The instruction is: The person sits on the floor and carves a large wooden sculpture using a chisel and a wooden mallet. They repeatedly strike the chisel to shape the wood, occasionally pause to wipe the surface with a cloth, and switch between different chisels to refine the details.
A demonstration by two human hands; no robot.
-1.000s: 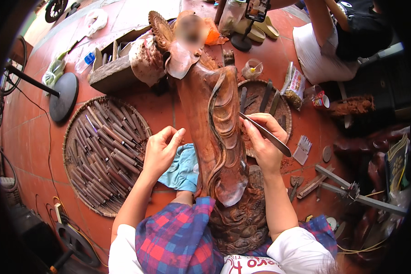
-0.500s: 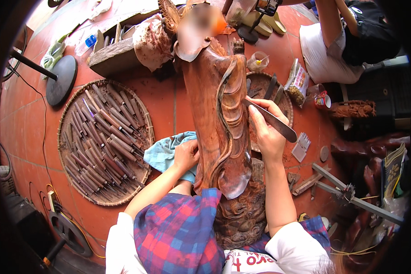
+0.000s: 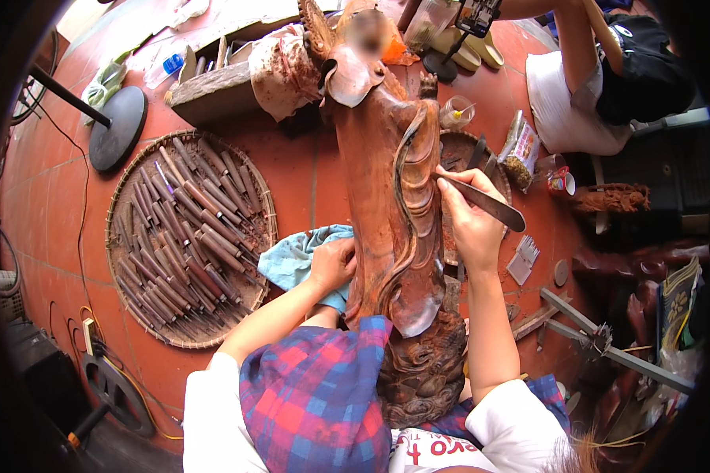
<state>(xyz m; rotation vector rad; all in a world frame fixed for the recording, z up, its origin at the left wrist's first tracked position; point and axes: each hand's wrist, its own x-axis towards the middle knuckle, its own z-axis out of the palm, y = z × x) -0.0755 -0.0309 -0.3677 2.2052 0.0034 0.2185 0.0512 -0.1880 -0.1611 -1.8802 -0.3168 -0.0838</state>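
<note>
A tall carved wooden statue (image 3: 377, 213) leans lengthwise before me, its base of carved swirls (image 3: 422, 370) between my legs. My right hand (image 3: 477, 225) pinches a flat, dark carving tool (image 3: 493, 206) with a rounded end. The tool's tip meets the carved folds on the statue's right side. My left hand (image 3: 334, 264) is curled against the statue's left edge, its fingertips hidden there. Around and under that hand lies a light blue cloth (image 3: 288, 258). A plaid cloth (image 3: 315, 386) covers my lap.
At left, a round woven tray (image 3: 270, 229) holds several wooden-handled chisels (image 3: 205, 201). Another tray (image 3: 503, 169) lies right of the statue. A black round stand base (image 3: 118, 130), a wooden box (image 3: 213, 98), a metal frame (image 3: 599, 337) and another person (image 3: 568, 94) surround the tiled floor.
The whole view has shifted slightly, so everything appears a little further right. My right hand still holds the tool at the carved folds, and my left stays by the statue's edge.
</note>
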